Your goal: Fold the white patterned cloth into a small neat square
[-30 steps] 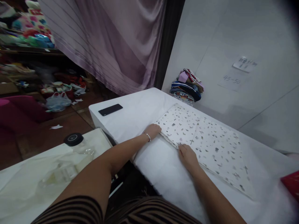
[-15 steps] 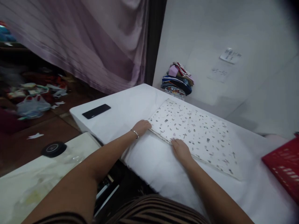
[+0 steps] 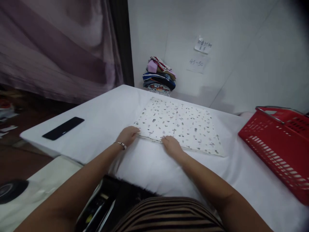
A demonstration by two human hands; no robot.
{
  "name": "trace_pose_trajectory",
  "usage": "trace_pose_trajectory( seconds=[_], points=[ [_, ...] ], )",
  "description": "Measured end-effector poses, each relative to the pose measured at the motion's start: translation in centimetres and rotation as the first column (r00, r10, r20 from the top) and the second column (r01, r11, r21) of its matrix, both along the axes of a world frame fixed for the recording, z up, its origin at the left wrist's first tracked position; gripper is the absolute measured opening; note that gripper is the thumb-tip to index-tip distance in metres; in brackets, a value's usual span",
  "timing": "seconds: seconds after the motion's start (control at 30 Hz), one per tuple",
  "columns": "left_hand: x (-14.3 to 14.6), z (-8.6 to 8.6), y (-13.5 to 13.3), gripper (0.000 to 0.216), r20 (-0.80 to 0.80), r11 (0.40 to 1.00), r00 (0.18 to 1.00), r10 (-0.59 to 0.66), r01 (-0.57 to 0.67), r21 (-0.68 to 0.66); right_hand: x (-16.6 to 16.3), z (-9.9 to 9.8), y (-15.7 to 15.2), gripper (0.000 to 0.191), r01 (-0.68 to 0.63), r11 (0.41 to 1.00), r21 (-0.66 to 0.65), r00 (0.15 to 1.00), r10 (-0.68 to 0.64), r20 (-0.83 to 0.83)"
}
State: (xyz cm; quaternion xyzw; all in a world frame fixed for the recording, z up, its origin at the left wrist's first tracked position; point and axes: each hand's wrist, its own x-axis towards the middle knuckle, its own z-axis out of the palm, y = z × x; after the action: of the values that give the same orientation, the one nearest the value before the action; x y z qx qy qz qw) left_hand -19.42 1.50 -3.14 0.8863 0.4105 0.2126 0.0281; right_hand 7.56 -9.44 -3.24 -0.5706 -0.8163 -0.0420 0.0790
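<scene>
A white cloth (image 3: 178, 124) with small dark and green prints lies folded flat, its layers showing along the near edge. My left hand (image 3: 128, 135), with a silver bracelet at the wrist, grips the cloth's near left corner. Farther right along the same edge, my right hand (image 3: 172, 145) has its fingers closed on the cloth; the thumb is hard to make out. Under the cloth is a table with a white cover (image 3: 101, 112).
A red plastic basket (image 3: 272, 141) with a metal handle stands at the right. The black phone (image 3: 63, 128) lies on the table's left part. Folded clothes (image 3: 159, 75) are piled by the wall. A black round object (image 3: 13, 190) rests on a pale surface at lower left.
The view has turned to the right, bringing more of the red basket into sight. Both hands stay at the cloth's near edge, and the cloth keeps its folded shape.
</scene>
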Motion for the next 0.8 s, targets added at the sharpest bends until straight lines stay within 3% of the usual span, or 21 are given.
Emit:
trace_pose_trajectory(
  seconds=[0.13, 0.27, 0.63, 0.8],
  points=[
    [1.2, 1.1, -0.8, 0.021, -0.034, 0.997, 0.996, -0.079, 0.080, 0.019, 0.1, 0.0, -0.1, 0.030, -0.006, 1.000, -0.014, 1.000, 0.006, -0.018],
    [1.9, 1.1, -1.0, 0.016, -0.043, 0.994, 0.993, -0.111, 0.111, 0.004, 0.1, 0.0, -0.2, 0.031, -0.006, 1.000, -0.022, 1.000, 0.005, -0.022],
    [2.6, 0.1, -0.1, 0.029, -0.096, 0.989, 0.990, -0.104, 0.093, -0.119, 0.2, -0.1, -0.4, 0.031, -0.010, 1.000, -0.002, 1.000, 0.010, -0.014],
    [2.7, -0.2, -0.5, 0.016, -0.006, 0.994, 0.998, -0.066, 0.065, -0.088, 0.2, -0.3, -0.4, 0.031, -0.007, 1.000, 0.009, 1.000, 0.007, -0.019]
  ],
)
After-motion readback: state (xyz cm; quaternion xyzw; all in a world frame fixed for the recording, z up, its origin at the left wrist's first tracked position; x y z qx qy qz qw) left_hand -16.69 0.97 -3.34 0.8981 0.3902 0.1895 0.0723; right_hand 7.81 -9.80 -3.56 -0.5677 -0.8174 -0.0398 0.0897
